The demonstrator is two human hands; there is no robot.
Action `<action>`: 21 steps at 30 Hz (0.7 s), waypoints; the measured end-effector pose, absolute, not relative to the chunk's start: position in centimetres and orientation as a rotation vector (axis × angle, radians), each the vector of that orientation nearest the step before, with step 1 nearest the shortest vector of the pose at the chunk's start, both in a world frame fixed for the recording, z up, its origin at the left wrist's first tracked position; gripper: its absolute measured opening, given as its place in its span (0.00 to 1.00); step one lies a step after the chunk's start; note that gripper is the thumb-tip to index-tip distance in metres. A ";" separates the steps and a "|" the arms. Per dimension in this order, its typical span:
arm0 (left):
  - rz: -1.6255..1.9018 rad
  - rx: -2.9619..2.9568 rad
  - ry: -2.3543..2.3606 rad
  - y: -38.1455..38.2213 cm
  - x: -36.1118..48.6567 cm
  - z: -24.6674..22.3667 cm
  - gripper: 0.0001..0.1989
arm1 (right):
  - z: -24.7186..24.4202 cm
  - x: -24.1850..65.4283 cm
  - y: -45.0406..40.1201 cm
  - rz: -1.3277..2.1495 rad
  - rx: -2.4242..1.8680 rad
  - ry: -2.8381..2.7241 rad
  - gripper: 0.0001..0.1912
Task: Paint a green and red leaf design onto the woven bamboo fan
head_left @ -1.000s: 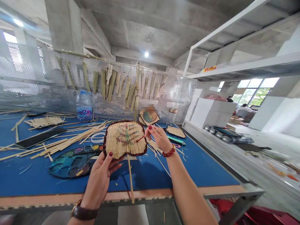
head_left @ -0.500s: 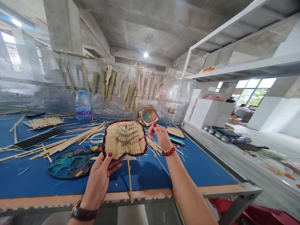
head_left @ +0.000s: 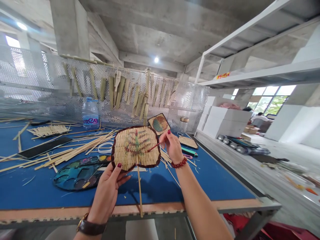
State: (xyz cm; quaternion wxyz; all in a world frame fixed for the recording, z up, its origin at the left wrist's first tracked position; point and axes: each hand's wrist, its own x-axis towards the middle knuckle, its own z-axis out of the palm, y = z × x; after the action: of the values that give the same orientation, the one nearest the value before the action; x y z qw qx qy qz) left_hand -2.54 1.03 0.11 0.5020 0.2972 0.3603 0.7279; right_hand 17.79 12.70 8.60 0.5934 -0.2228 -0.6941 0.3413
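A woven fan (head_left: pixel 122 146) with a dark red rim and a thin wooden handle is held upright over the front of the blue table. My left hand (head_left: pixel 108 186) grips its lower left edge, thumb on the front face. Painted green and reddish strokes branch across the weave. My right hand (head_left: pixel 172 146), with a red bead bracelet, pinches a thin red brush (head_left: pixel 154 147), its tip at the right part of the painted strokes. Behind and below the fan's left side lies a paint palette (head_left: pixel 75 175), partly hidden by the fan and my left hand.
Bamboo strips (head_left: pixel 75 151) spread across the blue table (head_left: pixel 212 180). A dark phone-like slab (head_left: pixel 45 147), a water bottle (head_left: pixel 90 115), a lidded jar (head_left: pixel 183 125) and another painted woven panel (head_left: pixel 160 124) stand or lie behind. A green cutter (head_left: pixel 189 151) is at right. One person sits far off.
The fan has shifted slightly right in the view and its face has turned a little. The brush tip has moved slightly left relative to the fan. Both hands keep their holds.
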 end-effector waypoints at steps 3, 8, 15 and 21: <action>1.755 0.716 0.859 1.0 -2.5 0.2 0.22 | 8.4 17.5 12.9 0.773 -0.535 -1.599 0.30; 1.758 0.709 0.866 0.9 -2.5 0.2 0.23 | 8.3 17.3 13.4 0.698 -0.576 -1.471 0.30; 1.767 0.694 0.860 0.9 -2.6 0.1 0.22 | 8.1 18.1 15.2 0.827 -0.481 -1.128 0.24; 1.751 0.700 0.837 0.4 -2.5 0.5 0.22 | 6.5 17.3 16.7 0.897 -0.668 -1.147 0.23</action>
State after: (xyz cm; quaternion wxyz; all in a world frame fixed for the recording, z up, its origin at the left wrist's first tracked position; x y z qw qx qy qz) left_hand -2.47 0.38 0.52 0.5135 0.2912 0.3482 0.7282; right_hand 17.33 16.71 6.54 0.6959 -0.2996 -0.5142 0.4019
